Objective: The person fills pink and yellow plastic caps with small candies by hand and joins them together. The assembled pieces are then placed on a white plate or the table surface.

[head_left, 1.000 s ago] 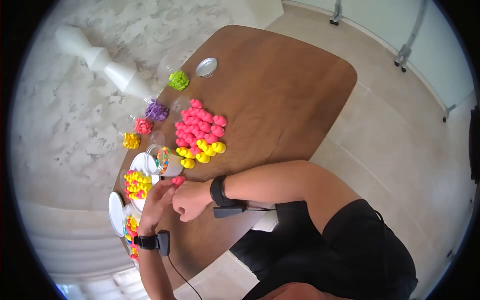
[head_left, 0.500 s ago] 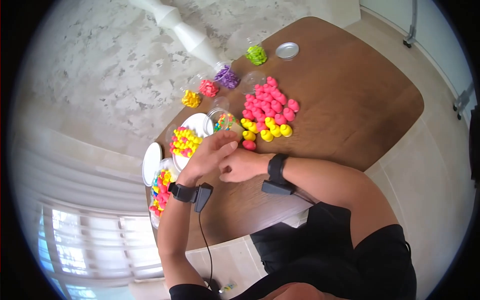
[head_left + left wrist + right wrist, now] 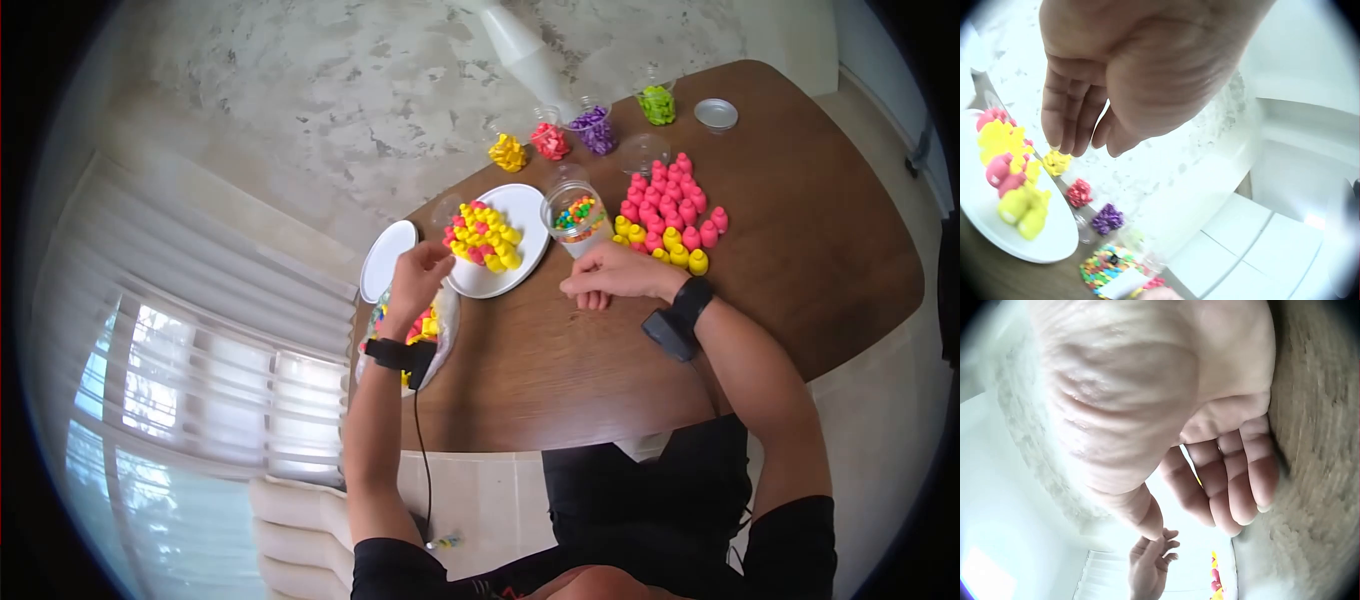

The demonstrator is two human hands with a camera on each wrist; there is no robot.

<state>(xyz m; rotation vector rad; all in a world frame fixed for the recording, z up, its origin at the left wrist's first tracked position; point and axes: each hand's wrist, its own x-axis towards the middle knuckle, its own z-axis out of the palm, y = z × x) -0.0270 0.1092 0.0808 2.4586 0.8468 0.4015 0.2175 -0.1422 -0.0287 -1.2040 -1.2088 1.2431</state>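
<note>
My left hand [image 3: 418, 280] hovers at the left edge of a white plate [image 3: 535, 240], fingers loosely bent and nothing between them. On that plate is a heap of yellow and pink knobbed toy pieces [image 3: 482, 235], also seen in the left wrist view beside the hanging fingers. My right hand [image 3: 622, 273] is low over the brown table, its fingers loosely curled around nothing, as the right wrist view shows. Just behind it stands a clear jar [image 3: 578, 215] of multicoloured small pieces. Pink pieces [image 3: 672, 205] and yellow pieces [image 3: 697, 262] stand grouped to its right.
Along the back edge are clear cups of yellow [image 3: 508, 153], red [image 3: 550, 141], purple [image 3: 595, 132] and green bits [image 3: 657, 105]. A silver lid [image 3: 716, 114] lies at the far right. A white lid [image 3: 388, 262] and a bag of coloured pieces [image 3: 445, 325] lie at the left.
The hands were close together near a pink piece; my left hand has since moved left to the plate, apart from the right. The head view has turned left.
</note>
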